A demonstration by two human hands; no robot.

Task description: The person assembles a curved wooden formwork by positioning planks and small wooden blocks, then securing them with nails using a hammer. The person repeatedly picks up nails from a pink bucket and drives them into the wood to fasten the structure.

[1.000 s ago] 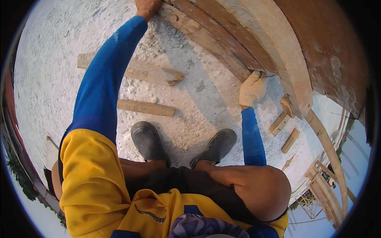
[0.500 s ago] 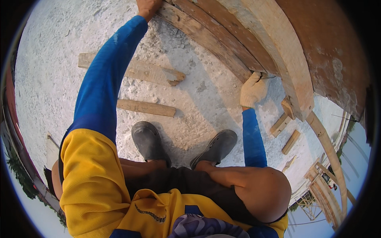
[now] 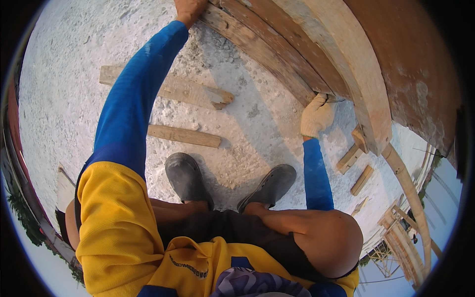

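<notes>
My left hand, bare, reaches to the top edge of the picture and touches the far end of a rough wooden plank. Its fingers are cut off by the picture's edge. At the plank's near end my right hand, in a cream knitted glove, is closed with its fingers curled at the board's edge; part of the fingers is hidden there. A thin dark wire sticks out beside the glove. The plank runs along the foot of a large brown panel, with a curved pale timber in front of it.
Loose wood lies on the pale, gritty ground: a broad board, a narrower strip and short blocks at the right. My dark clogs stand between my arms. A slanting wooden brace and stacked timber are farther right.
The view has shifted very slightly. Both hands stay at the same ends of the plank, and nothing has been let go or taken up.
</notes>
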